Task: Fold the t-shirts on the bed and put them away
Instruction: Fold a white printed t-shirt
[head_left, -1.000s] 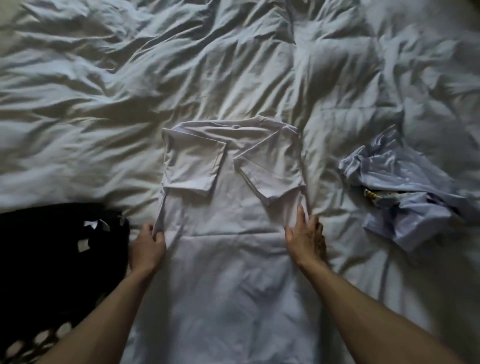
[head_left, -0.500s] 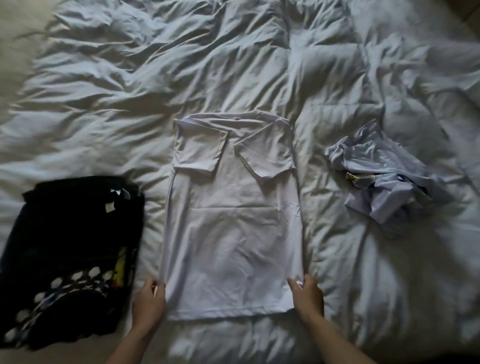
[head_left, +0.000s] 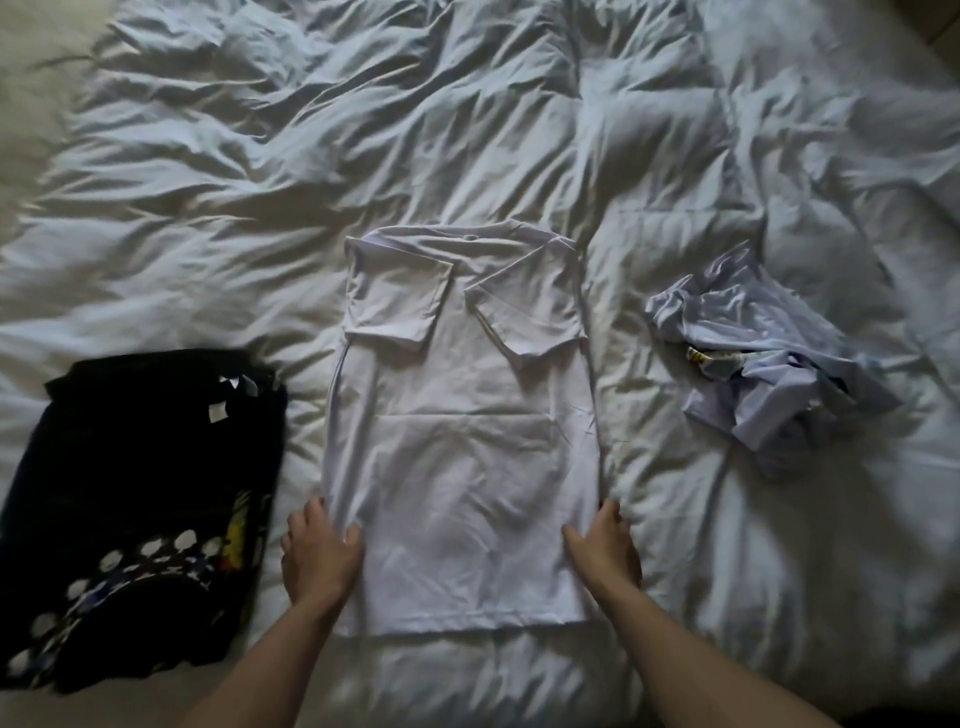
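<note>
White shirt (head_left: 462, 447) frame centre on bed (head_left: 467, 130), sleeves in. My left hand (head_left: 319, 558) and right hand (head_left: 605, 545) pinch its lower side edges. Uneven lift could skew the fold, spill sleeves.

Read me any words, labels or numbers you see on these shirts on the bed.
None can be read.
Black t-shirt: white neck tags, too small and blurred; its print shows dots, no legible letters.
Crumpled pale blue t-shirt: yellow-and-white strip, blurred.
White t-shirt: no text visible.
</note>
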